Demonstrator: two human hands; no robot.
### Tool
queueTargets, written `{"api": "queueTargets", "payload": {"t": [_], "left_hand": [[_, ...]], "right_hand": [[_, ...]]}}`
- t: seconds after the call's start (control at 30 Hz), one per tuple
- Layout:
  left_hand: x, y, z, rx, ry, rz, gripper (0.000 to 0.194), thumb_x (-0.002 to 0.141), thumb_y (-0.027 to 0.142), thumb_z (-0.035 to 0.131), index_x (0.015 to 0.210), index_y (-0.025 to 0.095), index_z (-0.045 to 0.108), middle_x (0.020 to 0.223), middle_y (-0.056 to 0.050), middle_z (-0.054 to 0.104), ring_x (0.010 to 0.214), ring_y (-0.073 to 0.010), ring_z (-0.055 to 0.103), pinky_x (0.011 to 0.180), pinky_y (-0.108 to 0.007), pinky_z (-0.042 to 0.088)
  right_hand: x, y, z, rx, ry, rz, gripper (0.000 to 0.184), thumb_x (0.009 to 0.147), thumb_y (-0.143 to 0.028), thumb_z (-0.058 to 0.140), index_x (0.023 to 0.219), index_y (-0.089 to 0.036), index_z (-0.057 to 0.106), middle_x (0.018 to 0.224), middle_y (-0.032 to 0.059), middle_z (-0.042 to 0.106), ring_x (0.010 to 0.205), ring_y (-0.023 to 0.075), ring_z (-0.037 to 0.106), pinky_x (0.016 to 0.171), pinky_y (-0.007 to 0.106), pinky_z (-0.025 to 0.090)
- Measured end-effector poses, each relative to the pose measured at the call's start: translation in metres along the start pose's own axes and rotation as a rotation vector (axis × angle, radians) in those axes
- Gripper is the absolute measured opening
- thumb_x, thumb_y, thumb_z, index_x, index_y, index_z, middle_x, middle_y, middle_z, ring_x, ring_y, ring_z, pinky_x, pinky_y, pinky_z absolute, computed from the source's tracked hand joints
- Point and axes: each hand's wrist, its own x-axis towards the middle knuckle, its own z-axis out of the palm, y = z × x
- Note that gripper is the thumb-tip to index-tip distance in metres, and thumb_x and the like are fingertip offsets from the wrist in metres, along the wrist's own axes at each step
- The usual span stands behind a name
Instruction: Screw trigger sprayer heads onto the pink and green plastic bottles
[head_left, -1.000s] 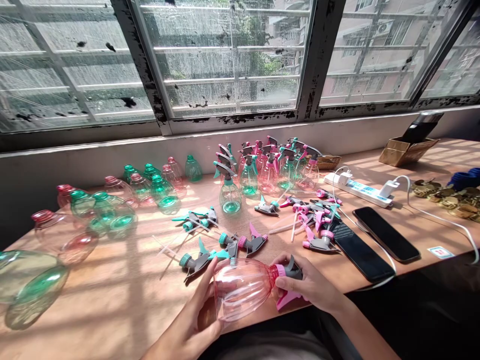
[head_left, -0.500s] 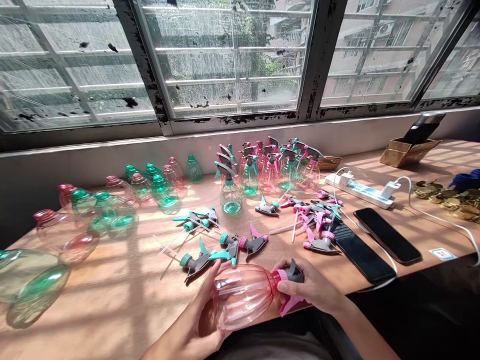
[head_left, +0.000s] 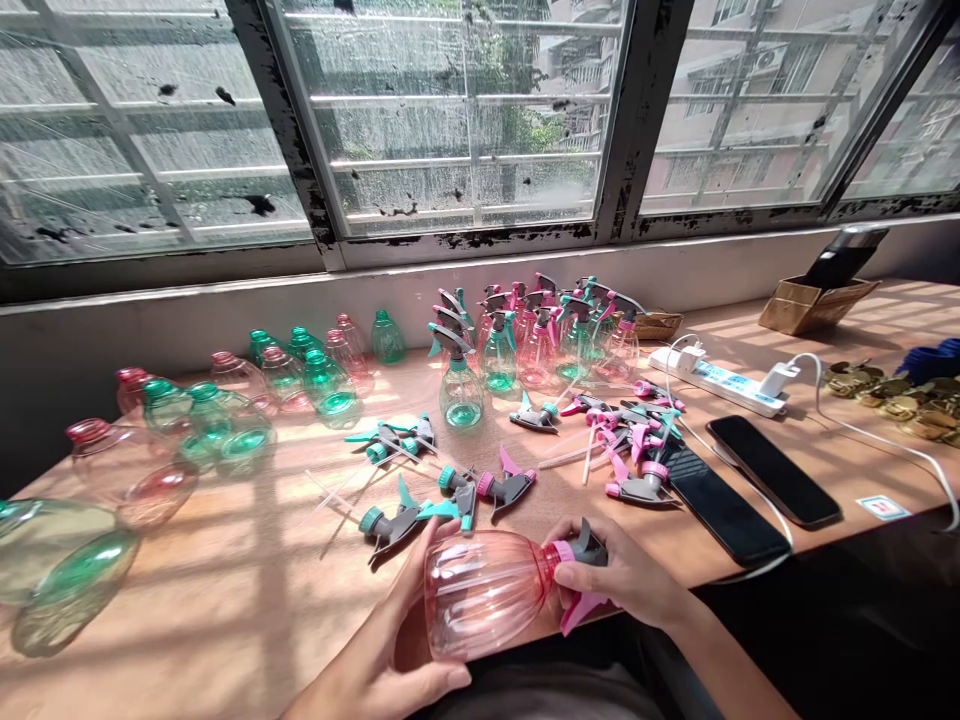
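A clear pink spray bottle (head_left: 487,590) lies sideways in front of me, its base to the left, with a grey and pink trigger head on its neck. My left hand (head_left: 390,630) cups the base end, thumb low at the near side and fingers at the far side, partly hidden. At the neck, my right hand (head_left: 622,575) pinches the pink collar (head_left: 556,555), thumb on top. Just beyond the bottle lie loose trigger heads: a grey and teal one (head_left: 394,525) and a grey and pink one (head_left: 506,490). More trigger heads (head_left: 637,430) are heaped to the right.
Bottles without heads (head_left: 330,385) stand at the left, green and pink. Spray bottles with heads (head_left: 461,395) cluster near the window wall. On the right are two phones (head_left: 772,470), a power strip (head_left: 720,380) with white cables, a cardboard box (head_left: 806,305) and gold-coloured pieces (head_left: 900,400).
The pink bottle has turned slightly about its length. My left thumb has shifted a little down and shows more below the base. My right hand stays at the collar.
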Motion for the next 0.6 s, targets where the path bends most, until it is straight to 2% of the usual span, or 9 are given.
{"api": "queueTargets", "payload": {"t": [0.07, 0.23, 0.3, 0.4, 0.5, 0.6], "left_hand": [[0.001, -0.002, 0.001, -0.034, -0.011, 0.015, 0.1, 0.096, 0.052, 0.074, 0.171, 0.044, 0.009, 0.184, 0.001, 0.014, 0.168, -0.0374, 0.012, 0.135, -0.055, 0.017], [0.001, -0.012, 0.002, -0.022, 0.011, 0.129, 0.08, 0.107, 0.047, 0.056, 0.17, 0.047, 0.007, 0.184, 0.003, 0.011, 0.168, -0.0355, 0.012, 0.134, -0.054, 0.017], [0.001, -0.008, 0.004, -0.047, 0.019, 0.093, 0.088, 0.104, 0.047, 0.063, 0.17, 0.047, 0.005, 0.184, 0.002, 0.011, 0.168, -0.0356, 0.009, 0.134, -0.053, 0.02], [0.0, 0.002, 0.005, -0.06, 0.031, 0.035, 0.102, 0.093, 0.053, 0.077, 0.17, 0.047, 0.011, 0.184, 0.002, 0.016, 0.168, -0.0369, 0.007, 0.135, -0.054, 0.018], [0.002, 0.008, 0.004, -0.077, 0.02, 0.036, 0.097, 0.093, 0.056, 0.076, 0.169, 0.048, 0.016, 0.183, 0.003, 0.016, 0.169, -0.036, 0.008, 0.135, -0.054, 0.018], [0.002, 0.002, 0.001, -0.046, 0.005, 0.06, 0.087, 0.1, 0.049, 0.07, 0.168, 0.052, 0.016, 0.183, 0.006, 0.016, 0.168, -0.0335, 0.012, 0.135, -0.049, 0.021]], "right_hand": [[0.0, 0.0, 0.0, -0.002, 0.002, -0.007, 0.04, 0.081, -0.046, 0.093, 0.095, -0.016, 0.07, 0.071, 0.0016, 0.079, 0.064, 0.0204, 0.078, 0.06, 0.031, 0.065], [0.001, 0.002, 0.0, -0.005, 0.013, -0.023, 0.04, 0.081, -0.046, 0.093, 0.095, -0.016, 0.071, 0.072, 0.0013, 0.079, 0.067, 0.0207, 0.079, 0.064, 0.032, 0.065], [0.001, 0.001, 0.001, -0.001, 0.027, -0.026, 0.041, 0.08, -0.048, 0.093, 0.094, -0.017, 0.07, 0.072, 0.0012, 0.079, 0.066, 0.0215, 0.079, 0.065, 0.034, 0.065], [0.002, 0.0, 0.001, -0.017, 0.061, -0.05, 0.043, 0.079, -0.049, 0.094, 0.095, -0.017, 0.07, 0.071, 0.0001, 0.079, 0.065, 0.0204, 0.078, 0.067, 0.032, 0.063], [0.002, 0.0, -0.001, -0.046, 0.092, -0.068, 0.043, 0.078, -0.048, 0.095, 0.096, -0.017, 0.071, 0.074, -0.0006, 0.079, 0.067, 0.0191, 0.077, 0.066, 0.029, 0.061], [0.003, 0.001, -0.002, -0.04, 0.099, -0.064, 0.043, 0.078, -0.047, 0.095, 0.098, -0.017, 0.071, 0.073, -0.0008, 0.08, 0.066, 0.0179, 0.077, 0.064, 0.027, 0.06]]}}
